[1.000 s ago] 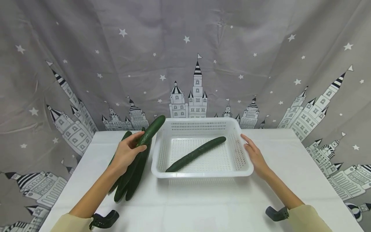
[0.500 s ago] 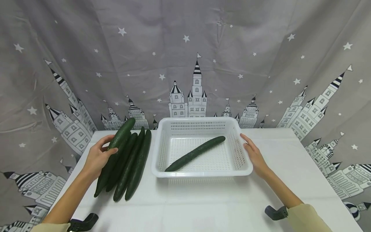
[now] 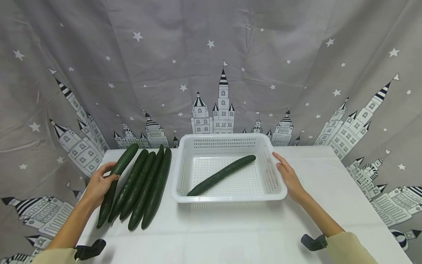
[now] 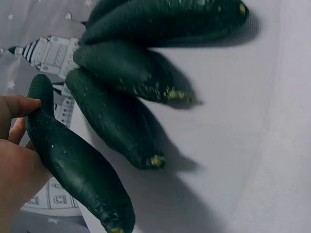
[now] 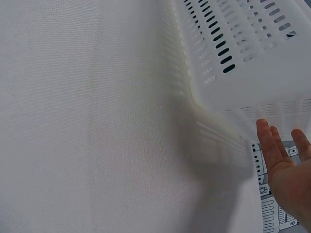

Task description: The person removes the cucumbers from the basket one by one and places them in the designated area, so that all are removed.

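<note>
My left hand (image 3: 100, 185) pinches a dark green cucumber (image 3: 123, 160) between thumb and fingers, at the left end of a row of cucumbers. The left wrist view shows this cucumber (image 4: 80, 167) slanting, its stem end low in the picture, a gap between it and its neighbour (image 4: 114, 121). Several more cucumbers (image 3: 156, 189) lie side by side to its right. My right hand (image 3: 291, 181) touches the right side of a white plastic basket (image 3: 230, 199), its fingers (image 5: 268, 141) fairly straight against the outer wall. Inside the basket one cucumber (image 3: 222, 175) lies diagonally.
The basket stands mid-table on a white cloth (image 3: 211, 234), to the right of the row. Behind the table hangs a grey curtain (image 3: 250, 95) printed with castles and stars. Black camera mounts (image 3: 90, 250) sit at both wrists.
My left hand has carried its cucumber leftward from over the pile and lowered it beyond the row's left end. The other cucumbers now show uncovered. My right hand stays at the basket.
</note>
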`<action>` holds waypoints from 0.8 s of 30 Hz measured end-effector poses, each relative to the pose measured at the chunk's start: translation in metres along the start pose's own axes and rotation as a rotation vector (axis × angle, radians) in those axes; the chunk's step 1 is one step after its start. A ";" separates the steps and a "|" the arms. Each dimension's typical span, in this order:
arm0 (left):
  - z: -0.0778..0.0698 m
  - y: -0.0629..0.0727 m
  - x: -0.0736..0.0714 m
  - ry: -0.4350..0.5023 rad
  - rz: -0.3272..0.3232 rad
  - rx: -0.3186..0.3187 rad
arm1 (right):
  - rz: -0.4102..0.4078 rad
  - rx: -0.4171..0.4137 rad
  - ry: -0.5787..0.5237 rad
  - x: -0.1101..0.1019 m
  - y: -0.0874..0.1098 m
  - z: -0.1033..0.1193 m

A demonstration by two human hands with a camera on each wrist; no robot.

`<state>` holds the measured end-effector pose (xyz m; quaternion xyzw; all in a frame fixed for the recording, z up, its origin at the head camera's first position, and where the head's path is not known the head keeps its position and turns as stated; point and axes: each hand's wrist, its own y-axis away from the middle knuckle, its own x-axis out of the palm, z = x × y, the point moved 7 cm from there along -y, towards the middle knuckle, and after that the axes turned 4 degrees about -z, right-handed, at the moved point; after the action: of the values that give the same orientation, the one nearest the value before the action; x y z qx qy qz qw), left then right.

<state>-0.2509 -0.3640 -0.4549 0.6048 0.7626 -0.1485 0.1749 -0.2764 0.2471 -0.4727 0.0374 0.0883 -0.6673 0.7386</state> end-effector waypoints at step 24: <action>0.039 -0.027 0.010 -0.056 0.040 -0.150 | -0.007 0.015 -0.004 -0.001 -0.001 -0.004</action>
<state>-0.2757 -0.3786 -0.4932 0.6009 0.7541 -0.1040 0.2439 -0.2781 0.2485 -0.4762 0.0412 0.0820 -0.6708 0.7360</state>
